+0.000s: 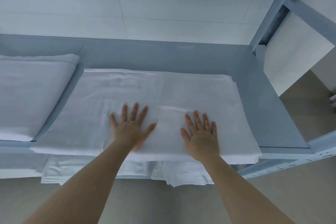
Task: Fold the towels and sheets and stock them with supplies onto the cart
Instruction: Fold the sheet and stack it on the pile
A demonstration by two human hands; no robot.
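While pressed flat on the grey shelf [181, 56], folded sheet [127, 92] just right of 1 more folded stack [29, 92]. Left hand [131, 127] and right hand [201, 136]: grip wide, palms down, holding nothing. Probably smoothing; next, squaring the overhanging front edge.

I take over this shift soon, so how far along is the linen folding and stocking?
Done: a folded pile lies at the shelf's left. In hand: left hand and right hand press flat on a folded sheet. Left: more linen sits on the lower level; no supplies are visible.
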